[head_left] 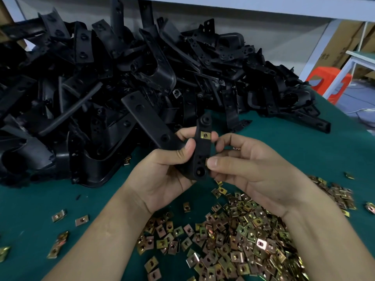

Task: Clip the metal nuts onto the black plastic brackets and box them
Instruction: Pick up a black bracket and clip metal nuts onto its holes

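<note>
While one nut (205, 135) sits clipped on the bracket (201, 150) gripped in my left hand (162, 171), my right hand (249, 165) pinches what may be a second nut (207, 161) at its lower edge; big piles of brackets (121, 67) and nuts (243, 244) wait — no box in view.

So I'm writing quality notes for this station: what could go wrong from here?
1. The right hand pinches the second nut against the edge of the bracket. The nut is mostly hidden, so it may go on skewed and miss its hole.
2. The left hand grips the bracket near its bend, so a hard push could twist it.
3. A dropped nut would be lost among the loose nuts below.
</note>
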Motion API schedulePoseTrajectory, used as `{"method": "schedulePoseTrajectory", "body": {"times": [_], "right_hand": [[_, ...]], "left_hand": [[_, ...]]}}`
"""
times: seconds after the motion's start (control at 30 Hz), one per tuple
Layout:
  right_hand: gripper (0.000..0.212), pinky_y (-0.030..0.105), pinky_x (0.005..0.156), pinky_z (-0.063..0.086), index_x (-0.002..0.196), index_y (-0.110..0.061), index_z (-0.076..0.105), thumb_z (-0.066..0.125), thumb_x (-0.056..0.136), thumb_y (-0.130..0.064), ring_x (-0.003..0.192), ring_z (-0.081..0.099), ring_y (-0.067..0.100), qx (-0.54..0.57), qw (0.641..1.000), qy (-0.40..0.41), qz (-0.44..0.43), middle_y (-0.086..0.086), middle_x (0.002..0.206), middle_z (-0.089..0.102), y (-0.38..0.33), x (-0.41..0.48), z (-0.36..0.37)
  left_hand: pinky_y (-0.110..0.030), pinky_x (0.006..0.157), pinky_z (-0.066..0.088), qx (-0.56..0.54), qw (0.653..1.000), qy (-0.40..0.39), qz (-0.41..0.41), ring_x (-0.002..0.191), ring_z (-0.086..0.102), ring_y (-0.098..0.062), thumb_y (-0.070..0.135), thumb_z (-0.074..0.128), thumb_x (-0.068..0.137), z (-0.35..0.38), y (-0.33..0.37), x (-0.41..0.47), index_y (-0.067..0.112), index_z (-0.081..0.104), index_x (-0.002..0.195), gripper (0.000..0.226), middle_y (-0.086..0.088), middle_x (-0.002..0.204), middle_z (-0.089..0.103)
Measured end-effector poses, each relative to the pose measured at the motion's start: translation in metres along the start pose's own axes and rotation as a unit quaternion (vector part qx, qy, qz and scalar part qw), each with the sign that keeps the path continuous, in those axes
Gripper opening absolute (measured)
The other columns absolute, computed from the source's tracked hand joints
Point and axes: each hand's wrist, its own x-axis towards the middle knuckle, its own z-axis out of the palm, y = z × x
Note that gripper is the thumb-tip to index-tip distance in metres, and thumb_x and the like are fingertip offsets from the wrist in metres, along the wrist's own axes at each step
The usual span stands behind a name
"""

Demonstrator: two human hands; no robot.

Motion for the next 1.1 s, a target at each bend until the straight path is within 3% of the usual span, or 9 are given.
{"method": "schedulePoseTrajectory", "body": {"times": [0.17, 0.3, 0.43, 0.5, 0.57, 0.7, 0.8, 0.97, 1.1], "right_hand": [[0.037, 0.022, 0.062, 0.050, 0.098, -0.011, 0.052, 0.076, 0.069, -0.013, 0.067, 0.059, 0.011, 0.030, 0.999, 0.011, -0.004, 0.007, 0.080, 0.065, 0.004, 0.002, 0.007], [0.040, 0.019, 0.055, 0.042, 0.101, -0.012, 0.053, 0.077, 0.068, -0.014, 0.060, 0.051, 0.006, 0.030, 0.999, 0.022, -0.004, -0.001, 0.068, 0.056, 0.007, 0.003, 0.007], [0.036, 0.020, 0.066, 0.052, 0.110, -0.012, 0.062, 0.078, 0.077, -0.013, 0.074, 0.065, 0.009, -0.010, 0.998, 0.048, -0.027, -0.001, 0.081, 0.071, 0.011, 0.006, 0.007], [0.029, 0.025, 0.081, 0.055, 0.111, -0.023, 0.069, 0.076, 0.086, -0.010, 0.090, 0.072, 0.011, -0.070, 0.991, 0.092, -0.059, -0.001, 0.095, 0.077, 0.015, 0.008, 0.008], [0.034, 0.027, 0.087, 0.057, 0.114, -0.033, 0.071, 0.075, 0.088, -0.011, 0.098, 0.073, 0.011, -0.112, 0.982, 0.123, -0.094, -0.004, 0.102, 0.077, 0.017, 0.010, 0.010], [0.041, 0.016, 0.087, 0.054, 0.108, -0.050, 0.071, 0.082, 0.082, -0.019, 0.101, 0.068, 0.000, -0.183, 0.963, 0.126, -0.154, -0.018, 0.107, 0.073, 0.021, 0.009, 0.017], [0.049, 0.014, 0.080, 0.054, 0.097, -0.059, 0.066, 0.083, 0.081, -0.016, 0.094, 0.069, -0.002, -0.236, 0.938, 0.179, -0.182, -0.014, 0.111, 0.069, 0.021, 0.010, 0.018], [0.048, 0.019, 0.082, 0.056, 0.121, -0.036, 0.069, 0.083, 0.080, -0.016, 0.093, 0.071, 0.002, -0.248, 0.930, 0.204, -0.179, -0.015, 0.116, 0.060, 0.024, 0.011, 0.017], [0.046, 0.019, 0.081, 0.056, 0.119, -0.034, 0.072, 0.084, 0.079, -0.017, 0.092, 0.071, 0.003, -0.252, 0.931, 0.194, -0.180, -0.014, 0.114, 0.057, 0.018, 0.010, 0.019]], "left_hand": [[-0.032, 0.076, 0.059, -0.022, 0.999, 0.025, -0.015, 0.096, 0.073, -0.024, 0.016, 0.071, 0.087, 0.001, -0.003, 0.000, 0.008, 0.073, 0.115, 0.029, -0.013, 0.112, 0.073], [-0.032, 0.075, 0.060, -0.022, 0.999, 0.024, -0.016, 0.089, 0.074, -0.028, 0.014, 0.073, 0.087, 0.000, -0.004, -0.001, 0.008, 0.073, 0.115, 0.029, -0.015, 0.107, 0.074], [-0.038, 0.083, 0.060, 0.012, 0.998, 0.064, 0.014, 0.106, 0.071, -0.031, 0.015, 0.072, 0.085, -0.002, -0.003, 0.001, 0.014, 0.072, 0.115, 0.030, -0.014, 0.117, 0.072], [-0.048, 0.096, 0.057, 0.042, 0.992, 0.116, 0.030, 0.120, 0.065, -0.037, 0.012, 0.070, 0.088, -0.003, -0.006, 0.004, 0.010, 0.066, 0.125, 0.038, -0.020, 0.129, 0.067], [-0.048, 0.099, 0.056, 0.069, 0.984, 0.159, 0.044, 0.123, 0.063, -0.038, 0.011, 0.069, 0.088, -0.002, -0.007, 0.006, 0.004, 0.060, 0.133, 0.047, -0.022, 0.131, 0.066], [-0.039, 0.090, 0.060, 0.103, 0.975, 0.188, 0.058, 0.115, 0.069, -0.029, 0.016, 0.073, 0.080, 0.002, -0.007, 0.005, 0.010, 0.067, 0.123, 0.044, -0.012, 0.123, 0.072], [-0.042, 0.092, 0.060, 0.089, 0.978, 0.178, 0.053, 0.114, 0.069, -0.030, 0.012, 0.073, 0.081, 0.004, -0.009, 0.006, 0.015, 0.074, 0.107, 0.026, -0.011, 0.121, 0.073], [-0.042, 0.096, 0.058, 0.090, 0.979, 0.172, 0.056, 0.116, 0.068, -0.031, 0.010, 0.074, 0.077, 0.007, -0.011, 0.007, 0.022, 0.074, 0.087, 0.015, -0.013, 0.116, 0.072], [-0.034, 0.086, 0.060, 0.087, 0.981, 0.158, 0.067, 0.103, 0.072, -0.021, 0.013, 0.075, 0.075, 0.008, -0.008, 0.005, 0.025, 0.075, 0.081, 0.014, -0.003, 0.106, 0.075]]}}
